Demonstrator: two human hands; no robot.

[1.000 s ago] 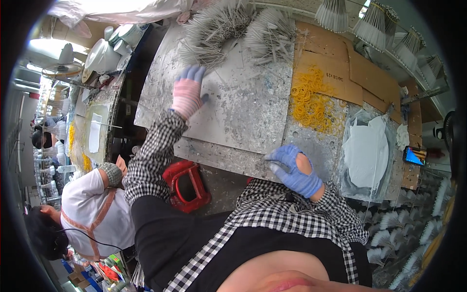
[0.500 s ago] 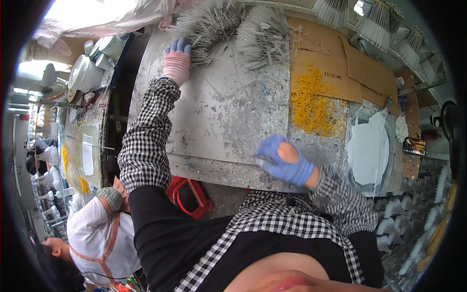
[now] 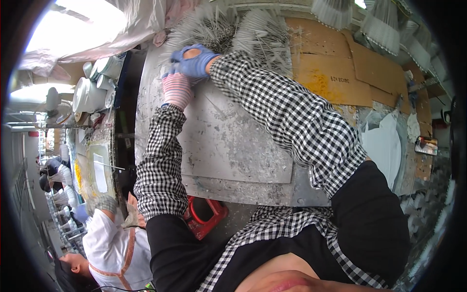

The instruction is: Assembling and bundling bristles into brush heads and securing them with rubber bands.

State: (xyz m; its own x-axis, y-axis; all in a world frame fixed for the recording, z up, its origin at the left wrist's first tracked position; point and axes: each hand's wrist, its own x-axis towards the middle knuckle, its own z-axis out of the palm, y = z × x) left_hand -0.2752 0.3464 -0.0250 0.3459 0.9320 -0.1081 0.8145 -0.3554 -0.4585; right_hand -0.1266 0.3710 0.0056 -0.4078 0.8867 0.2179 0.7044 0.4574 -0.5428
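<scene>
My left hand (image 3: 176, 90), in a pink-striped glove with blue fingertips, is at the far left of the table, its fingers bent. Right against it, slightly farther off, is my right hand (image 3: 194, 62) in a blue glove with a round opening on the back. Its fingers curl down over the left fingertips. Whatever is between the fingers is hidden. Both hands are at the near edge of a heap of thin, clear-white sticks (image 3: 202, 30) with metallic-looking ends. A second heap of such sticks (image 3: 262, 36) lies to its right.
Yellow rubber bands (image 3: 318, 83) lie on brown cardboard (image 3: 335, 68), partly behind my right sleeve. A white sheet (image 3: 382, 143) and a phone (image 3: 426, 145) are at the right. Bundles of sticks (image 3: 382, 27) hang at the far right. A red stool (image 3: 206, 219) stands below; a co-worker (image 3: 116, 248) sits left.
My right hand has swung from the table's near edge, far and left, to meet my left hand. My left hand has shifted slightly nearer. The right sleeve now crosses the table.
</scene>
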